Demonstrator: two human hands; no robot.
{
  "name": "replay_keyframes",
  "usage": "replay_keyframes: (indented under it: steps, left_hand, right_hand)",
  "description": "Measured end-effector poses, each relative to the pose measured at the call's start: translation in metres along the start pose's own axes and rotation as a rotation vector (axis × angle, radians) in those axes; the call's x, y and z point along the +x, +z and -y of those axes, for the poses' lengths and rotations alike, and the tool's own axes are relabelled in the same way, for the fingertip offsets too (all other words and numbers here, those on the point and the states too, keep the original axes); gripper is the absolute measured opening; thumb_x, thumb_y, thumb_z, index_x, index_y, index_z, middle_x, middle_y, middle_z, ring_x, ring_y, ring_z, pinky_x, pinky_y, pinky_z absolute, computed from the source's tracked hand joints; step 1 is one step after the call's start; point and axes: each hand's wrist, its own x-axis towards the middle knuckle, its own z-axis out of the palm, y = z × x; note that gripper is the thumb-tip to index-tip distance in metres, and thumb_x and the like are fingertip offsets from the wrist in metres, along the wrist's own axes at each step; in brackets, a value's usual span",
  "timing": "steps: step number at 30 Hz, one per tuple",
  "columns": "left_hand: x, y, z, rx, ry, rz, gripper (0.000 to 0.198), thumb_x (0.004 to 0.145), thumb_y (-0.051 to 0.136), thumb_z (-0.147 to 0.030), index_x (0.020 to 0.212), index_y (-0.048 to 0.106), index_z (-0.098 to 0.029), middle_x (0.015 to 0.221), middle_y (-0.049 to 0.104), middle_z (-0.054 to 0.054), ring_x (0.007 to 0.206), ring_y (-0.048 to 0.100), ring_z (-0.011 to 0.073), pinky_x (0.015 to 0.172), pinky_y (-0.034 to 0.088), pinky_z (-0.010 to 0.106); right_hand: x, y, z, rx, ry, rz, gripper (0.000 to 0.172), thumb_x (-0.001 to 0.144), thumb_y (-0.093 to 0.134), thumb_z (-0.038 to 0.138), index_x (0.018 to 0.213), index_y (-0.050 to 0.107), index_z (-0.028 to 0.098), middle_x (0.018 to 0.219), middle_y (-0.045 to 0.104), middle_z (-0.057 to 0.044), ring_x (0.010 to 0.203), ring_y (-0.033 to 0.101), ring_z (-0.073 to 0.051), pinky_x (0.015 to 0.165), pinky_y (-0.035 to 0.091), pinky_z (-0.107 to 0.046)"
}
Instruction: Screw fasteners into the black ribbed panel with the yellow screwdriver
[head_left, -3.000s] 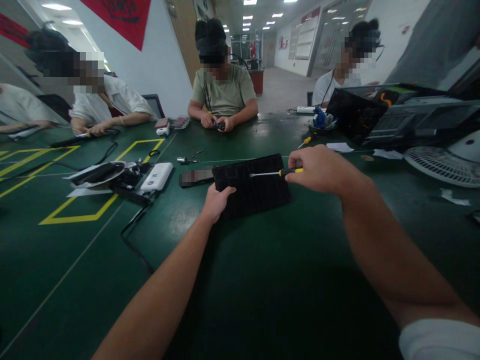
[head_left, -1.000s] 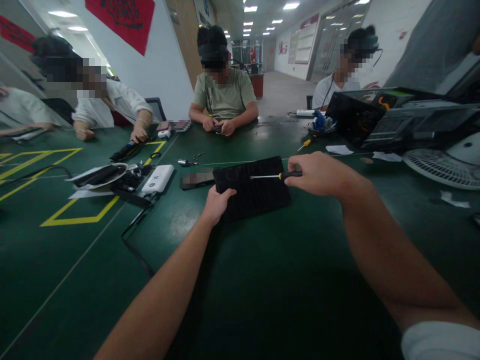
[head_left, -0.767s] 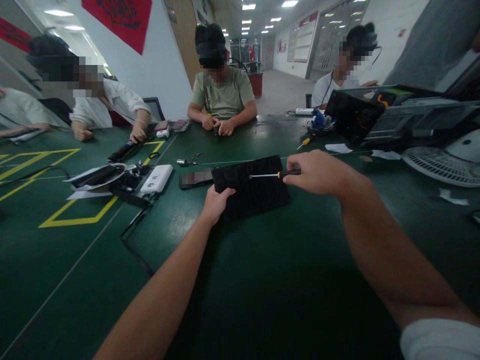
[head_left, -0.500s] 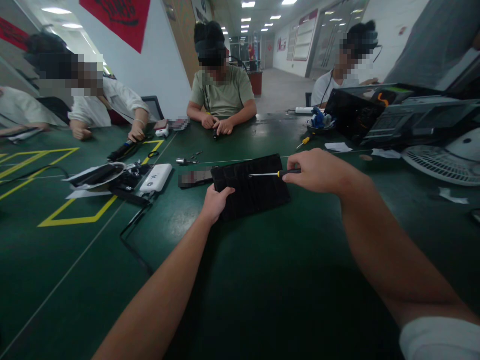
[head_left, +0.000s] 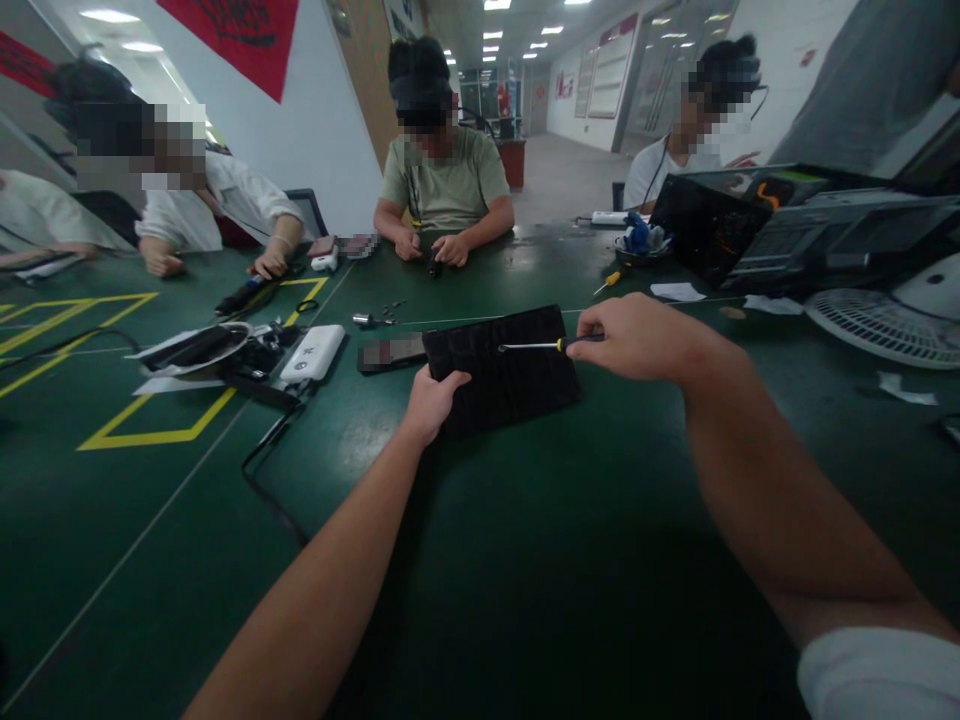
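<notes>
Over the table [head_left: 585, 540], a panel [head_left: 525, 385] is gripped at its left edge by the left hand [head_left: 435, 402], while a screwdriver [head_left: 534, 346], its tip at the panel's upper middle, is held in the right hand [head_left: 637, 336].

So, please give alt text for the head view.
The left hand holds a flat black rectangular panel at a dark green table; the right hand points a thin black-and-yellow screwdriver at it. People sit opposite.
</notes>
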Motion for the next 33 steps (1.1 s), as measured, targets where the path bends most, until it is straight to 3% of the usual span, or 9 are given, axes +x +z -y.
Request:
replay_keyframes:
  steps: [19,26,33]
  left_hand:
    - [-0.001,0.0,0.0,-0.027,0.015,0.003,0.036,0.057,0.084,-0.029,0.089,0.072,-0.019,0.091,0.078,0.006,0.09,0.074,0.0283,0.088,0.061,0.043]
    - [-0.002,0.001,-0.001,-0.014,0.019,0.016,0.038,0.055,0.084,-0.032,0.088,0.071,-0.019,0.087,0.075,0.003,0.084,0.071,0.0247,0.085,0.06,0.041]
    - [0.0,0.0,0.001,-0.005,0.014,0.014,0.038,0.057,0.084,-0.033,0.09,0.071,-0.019,0.087,0.074,0.004,0.085,0.071,0.0256,0.085,0.06,0.042]
  right_hand:
    - [-0.003,-0.002,0.004,-0.022,0.019,0.025,0.042,0.102,0.052,0.05,0.097,0.079,0.02,0.096,0.078,-0.013,0.085,0.069,-0.028,0.069,0.042,-0.038]
    - [-0.001,0.003,-0.001,-0.017,-0.028,-0.044,0.029,0.087,0.071,0.046,0.104,0.073,0.022,0.095,0.076,-0.009,0.083,0.065,-0.025,0.068,0.04,-0.035]
    - [-0.009,-0.005,0.001,0.044,-0.056,-0.196,0.025,0.088,0.068,0.045,0.099,0.072,0.022,0.09,0.074,-0.008,0.082,0.064,-0.026,0.07,0.038,-0.036]
